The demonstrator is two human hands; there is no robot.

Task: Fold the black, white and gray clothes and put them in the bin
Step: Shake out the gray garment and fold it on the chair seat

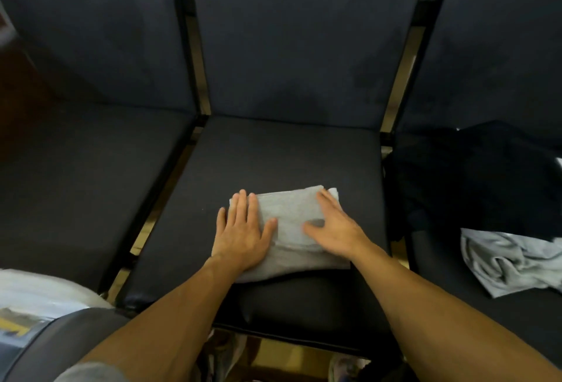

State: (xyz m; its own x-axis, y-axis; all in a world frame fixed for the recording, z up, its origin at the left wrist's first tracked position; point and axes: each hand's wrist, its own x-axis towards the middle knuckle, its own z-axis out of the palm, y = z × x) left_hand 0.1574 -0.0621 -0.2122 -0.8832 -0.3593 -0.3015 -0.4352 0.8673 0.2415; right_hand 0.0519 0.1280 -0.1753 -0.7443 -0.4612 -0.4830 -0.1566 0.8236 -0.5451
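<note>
A folded light-gray knit garment (pixel 292 229) lies as a flat rectangle on the dark padded seat of the middle chair (pixel 273 156), a little toward the seat's 6 o'clock edge. Both hands press on it with straight, spread fingers, and neither grips the cloth.

The left hand (pixel 243 232) lies palm down across the garment's 9 o'clock edge, its fingertips pointing toward 12 o'clock and its little finger resting on the seat beside the cloth. The right hand (pixel 331 226) lies palm down on the 3 o'clock half, fingers reaching toward the far corner at about 1 o'clock, thumb stretched toward the left hand. The two thumbs are near each other but apart, with bare cloth between them.

At 3 o'clock, on the neighbouring dark chair seat (pixel 456 296), a crumpled black garment (pixel 474 181) is heaped, and just beside it, toward 4 o'clock, lies a rumpled light-gray garment (pixel 511 263), unfolded and touching the black one's lower edge.

At 9 o'clock stands another dark chair seat (pixel 85 187). At 7 o'clock a white plastic bag (pixel 39 293) shows at the frame's edge, beside a rounded dark gray rim (pixel 60 339); whether that rim belongs to the bin cannot be told.
</note>
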